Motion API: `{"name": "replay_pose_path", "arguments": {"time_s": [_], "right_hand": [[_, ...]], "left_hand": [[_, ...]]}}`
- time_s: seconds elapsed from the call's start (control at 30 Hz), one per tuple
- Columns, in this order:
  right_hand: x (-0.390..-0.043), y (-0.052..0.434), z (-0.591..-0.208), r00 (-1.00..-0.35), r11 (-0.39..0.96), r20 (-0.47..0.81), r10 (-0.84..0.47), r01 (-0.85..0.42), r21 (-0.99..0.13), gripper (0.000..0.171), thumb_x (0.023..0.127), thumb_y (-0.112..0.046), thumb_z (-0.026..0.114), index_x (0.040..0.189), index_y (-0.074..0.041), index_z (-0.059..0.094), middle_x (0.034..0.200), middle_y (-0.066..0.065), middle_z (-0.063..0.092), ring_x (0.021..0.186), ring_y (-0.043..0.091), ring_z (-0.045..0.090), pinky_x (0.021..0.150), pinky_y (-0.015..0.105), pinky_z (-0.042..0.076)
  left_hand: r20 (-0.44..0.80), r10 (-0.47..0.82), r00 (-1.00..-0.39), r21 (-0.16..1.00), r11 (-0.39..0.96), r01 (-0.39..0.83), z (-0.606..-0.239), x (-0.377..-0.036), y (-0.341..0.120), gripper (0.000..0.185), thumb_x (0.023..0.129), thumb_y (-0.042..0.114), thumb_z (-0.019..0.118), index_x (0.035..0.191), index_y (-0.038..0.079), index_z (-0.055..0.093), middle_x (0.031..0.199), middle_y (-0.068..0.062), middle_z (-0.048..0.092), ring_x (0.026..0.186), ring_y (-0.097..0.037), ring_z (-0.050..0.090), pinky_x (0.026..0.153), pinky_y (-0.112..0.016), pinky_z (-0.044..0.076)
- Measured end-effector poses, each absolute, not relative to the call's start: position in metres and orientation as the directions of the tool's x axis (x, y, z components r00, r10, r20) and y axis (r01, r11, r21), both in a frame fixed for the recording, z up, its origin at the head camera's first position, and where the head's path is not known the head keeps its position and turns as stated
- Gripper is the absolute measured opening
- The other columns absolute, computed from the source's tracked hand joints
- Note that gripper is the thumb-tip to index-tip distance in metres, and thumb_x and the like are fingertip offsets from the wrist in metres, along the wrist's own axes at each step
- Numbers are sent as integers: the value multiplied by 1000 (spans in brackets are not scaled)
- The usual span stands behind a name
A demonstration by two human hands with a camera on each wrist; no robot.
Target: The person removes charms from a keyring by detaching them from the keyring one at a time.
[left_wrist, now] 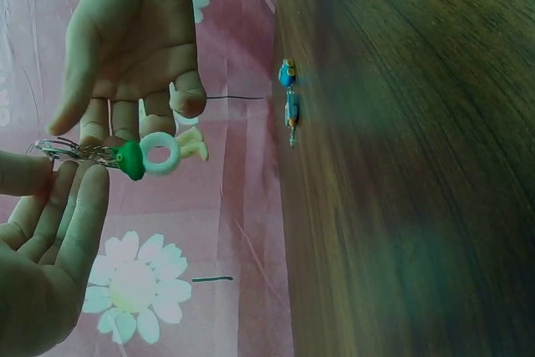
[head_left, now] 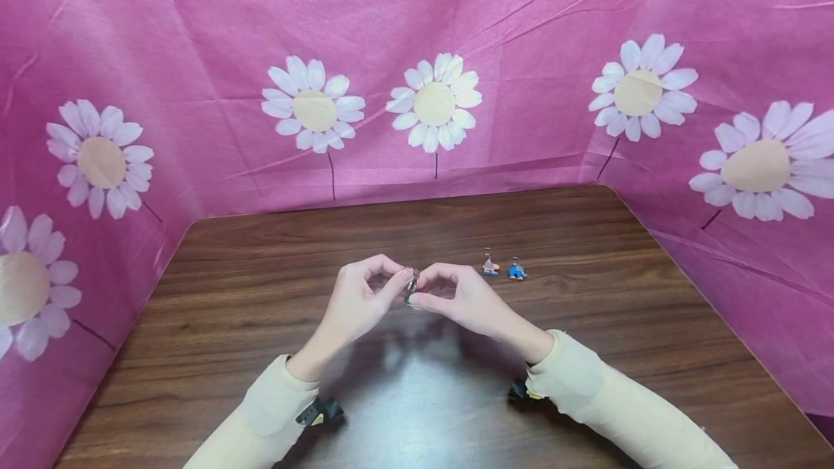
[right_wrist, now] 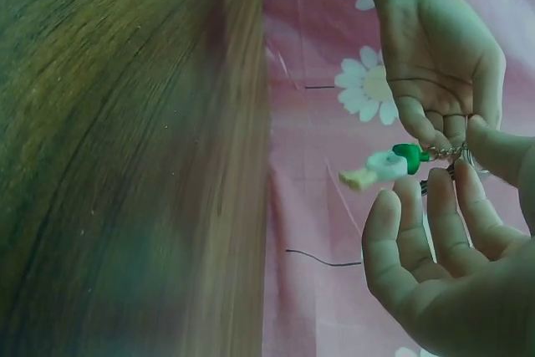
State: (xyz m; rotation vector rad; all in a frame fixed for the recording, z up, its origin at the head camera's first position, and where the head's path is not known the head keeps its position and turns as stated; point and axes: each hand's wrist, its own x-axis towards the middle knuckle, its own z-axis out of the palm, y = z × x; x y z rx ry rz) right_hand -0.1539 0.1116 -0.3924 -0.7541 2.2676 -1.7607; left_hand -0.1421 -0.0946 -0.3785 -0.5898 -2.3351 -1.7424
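Both hands meet over the middle of the table, working at a keychain (head_left: 412, 284). Between thumb and fingertips, my left hand (head_left: 365, 299) pinches its silver metal rings (left_wrist: 75, 152). From the other side, my right hand (head_left: 465, 302) also pinches the keychain's ring and chain end. A small figure charm hangs off the chain, with a green head (left_wrist: 129, 160), a white ring-shaped middle (left_wrist: 160, 154) and pale yellow legs (right_wrist: 358, 179). Fingers partly cover the rings in the head view.
Right of the hands, two more small keychains lie on the wooden table (head_left: 260, 259): an orange-and-grey one (head_left: 490, 266) and a blue one (head_left: 517, 270). A pink cloth (head_left: 391, 13) printed with white daisies stands around the back and sides.
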Motion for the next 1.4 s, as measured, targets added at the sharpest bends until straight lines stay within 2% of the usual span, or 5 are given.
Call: {"name": "replay_pose_path", "arguments": {"time_s": [0.13, 0.33, 0.87, 1.17, 1.4], "right_hand": [[-155, 110, -392, -864, 151, 121, -489, -220, -964, 17, 90, -17, 79, 99, -7, 69, 93, 5, 71, 86, 20, 69, 79, 32, 59], [-155, 111, -388, -860, 113, 121, -495, -202, -973, 14, 92, -16, 77, 94, -6, 68, 94, 5, 70, 89, 19, 68, 81, 32, 58], [-157, 118, -384, -837, 127, 286, -467, -383, -915, 7, 93, -12, 76, 89, -11, 71, 84, 4, 71, 76, 30, 68, 66, 25, 56], [-157, 117, -387, -813, 123, 356, -460, -456, -882, 8, 91, -7, 76, 87, -11, 70, 84, 2, 70, 74, 17, 66, 65, 25, 56], [-152, 114, -379, -753, 170, 448, -482, -582, -795, 14, 87, 7, 74, 83, -6, 68, 84, 4, 70, 80, 12, 65, 72, 29, 57]], "left_hand": [[367, 211, -906, 877, 247, 412, -379, -142, -94, 8, 95, 14, 73, 87, 12, 75, 81, 5, 75, 66, -22, 73, 54, -26, 57], [367, 225, -902, 870, 260, 419, -381, -143, -95, 8, 94, 12, 73, 87, 12, 75, 81, 4, 75, 68, -33, 73, 53, -26, 56], [358, 230, -905, 809, 407, 424, -380, -145, -97, 11, 93, 19, 74, 81, 17, 73, 72, 10, 71, 58, -10, 66, 49, -28, 53], [332, 226, -916, 834, 382, 397, -380, -144, -96, 12, 94, 18, 73, 82, 16, 74, 74, 2, 74, 56, -20, 67, 46, -26, 50], [304, 207, -930, 858, 364, 362, -377, -143, -95, 13, 95, 19, 73, 83, 14, 75, 74, 3, 73, 53, -16, 64, 42, -24, 46]]}}
